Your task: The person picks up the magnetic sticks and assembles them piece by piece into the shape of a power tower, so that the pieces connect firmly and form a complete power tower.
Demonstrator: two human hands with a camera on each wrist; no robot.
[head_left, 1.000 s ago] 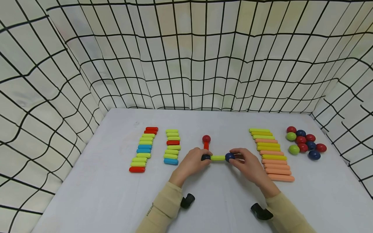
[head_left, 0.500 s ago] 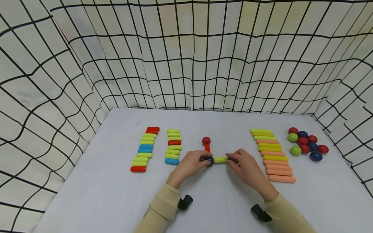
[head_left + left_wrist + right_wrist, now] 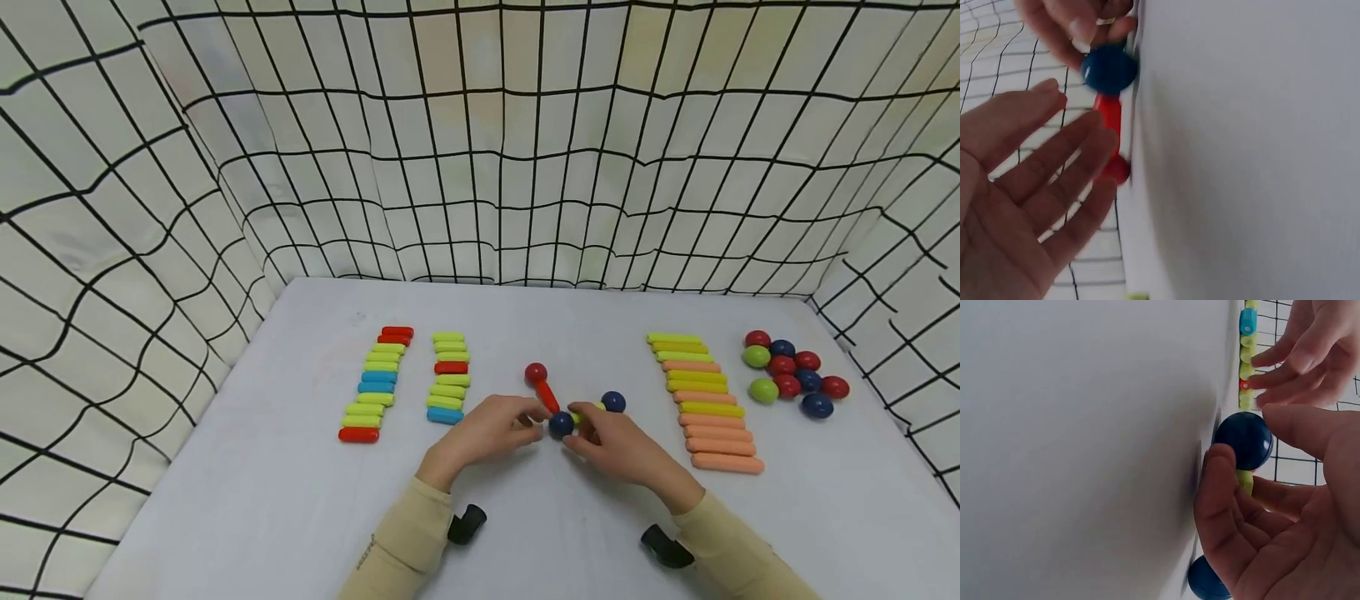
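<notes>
A joined piece lies mid-table: a red ball (image 3: 536, 372), a red stick (image 3: 548, 397), a dark blue ball (image 3: 561, 425) at the corner, a yellow-green stick (image 3: 1245, 482) and a second blue ball (image 3: 613, 402). My right hand (image 3: 618, 442) pinches the corner ball between thumb and finger, as the right wrist view shows. Its fingers partly hide the yellow-green stick. Just left of that ball is my left hand (image 3: 491, 432), fingers spread and holding nothing. In the left wrist view its fingers (image 3: 1072, 169) overlap the red stick.
Two columns of short sticks (image 3: 378, 377) (image 3: 448, 380) in red, yellow-green and blue lie left. Longer orange and yellow sticks (image 3: 701, 398) lie right, beside loose red, green and blue balls (image 3: 787, 377). Black netting (image 3: 510, 183) stands behind and beside the table.
My left hand has let go of the corner ball. My right hand has shifted from the outer blue ball to the corner one. The joined piece has moved right and turned.
</notes>
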